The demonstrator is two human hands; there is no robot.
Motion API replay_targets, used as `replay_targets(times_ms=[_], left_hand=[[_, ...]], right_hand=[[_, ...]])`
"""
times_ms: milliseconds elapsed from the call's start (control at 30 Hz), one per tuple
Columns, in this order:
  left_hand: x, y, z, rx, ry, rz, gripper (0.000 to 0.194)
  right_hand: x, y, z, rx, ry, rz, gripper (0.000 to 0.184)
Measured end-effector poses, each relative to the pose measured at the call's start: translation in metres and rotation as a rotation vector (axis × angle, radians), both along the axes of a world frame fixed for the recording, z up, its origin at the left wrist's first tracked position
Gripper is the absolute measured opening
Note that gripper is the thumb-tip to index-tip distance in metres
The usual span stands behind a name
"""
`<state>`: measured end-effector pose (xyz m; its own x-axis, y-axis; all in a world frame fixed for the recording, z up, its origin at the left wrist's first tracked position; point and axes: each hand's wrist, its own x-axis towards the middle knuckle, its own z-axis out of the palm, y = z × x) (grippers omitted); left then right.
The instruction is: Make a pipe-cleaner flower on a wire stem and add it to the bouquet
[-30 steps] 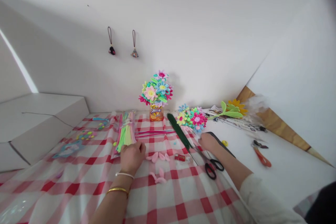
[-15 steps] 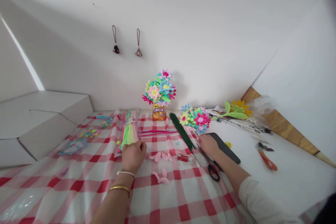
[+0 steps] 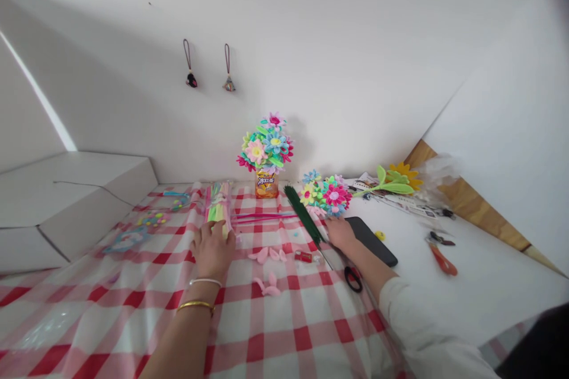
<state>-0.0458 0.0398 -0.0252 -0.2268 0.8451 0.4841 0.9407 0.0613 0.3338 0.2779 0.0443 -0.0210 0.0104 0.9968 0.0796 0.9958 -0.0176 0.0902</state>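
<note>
My left hand point(image 3: 212, 250) lies palm down on the near end of a clear pack of green, yellow and pink pipe cleaners point(image 3: 217, 210), its fingers spread over the pack. My right hand point(image 3: 340, 232) rests on the table beside a bundle of dark green wire stems point(image 3: 303, 222), fingers curled; what they hold is hidden. Between the hands lie pink pipe-cleaner petals point(image 3: 268, 255) and loose pink pipe cleaners point(image 3: 260, 217). Black-handled scissors point(image 3: 352, 278) show under my right forearm. A black phone point(image 3: 371, 240) lies just right of that hand.
An orange can holding a pipe-cleaner flower bouquet point(image 3: 265, 154) stands at the wall. More finished flowers point(image 3: 328, 194) lie to its right. Orange-handled pliers point(image 3: 439, 254) lie at the far right. A red-and-white checked cloth point(image 3: 133, 290) covers the table. White boxes point(image 3: 66, 201) stand on the left.
My left hand has moved forward and left onto the pipe-cleaner pack and its fingers have spread. My right hand has shifted a little farther forward along the green stems.
</note>
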Motion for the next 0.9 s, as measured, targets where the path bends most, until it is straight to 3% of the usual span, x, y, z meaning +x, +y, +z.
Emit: replay_targets(times_ms=[133,300,400,567,700,900], left_hand=[[0.000,-0.001,-0.005,-0.102,-0.054,0.036,0.053],[-0.005,-0.001,-0.007,-0.186,-0.095,0.070,0.060],[-0.012,0.000,-0.003,-0.199,-0.311,0.046,0.058],[-0.031,0.008,0.004,-0.215,-0.605,0.039,0.063],[-0.046,0.014,0.008,-0.240,-0.879,0.007,0.058],[-0.054,0.008,0.022,-0.332,-1.466,-0.215,0.017]], right_hand=[[-0.004,-0.014,0.009,0.017,0.039,0.006,0.029],[-0.030,-0.052,0.028,0.063,0.125,0.082,0.027],[-0.053,-0.070,0.043,0.096,0.226,0.142,0.029],[-0.089,-0.077,0.057,0.114,0.630,0.203,0.027],[-0.109,-0.066,0.054,-0.029,0.932,0.261,0.025],[-0.136,-0.045,0.029,-0.252,1.470,0.316,0.027]])
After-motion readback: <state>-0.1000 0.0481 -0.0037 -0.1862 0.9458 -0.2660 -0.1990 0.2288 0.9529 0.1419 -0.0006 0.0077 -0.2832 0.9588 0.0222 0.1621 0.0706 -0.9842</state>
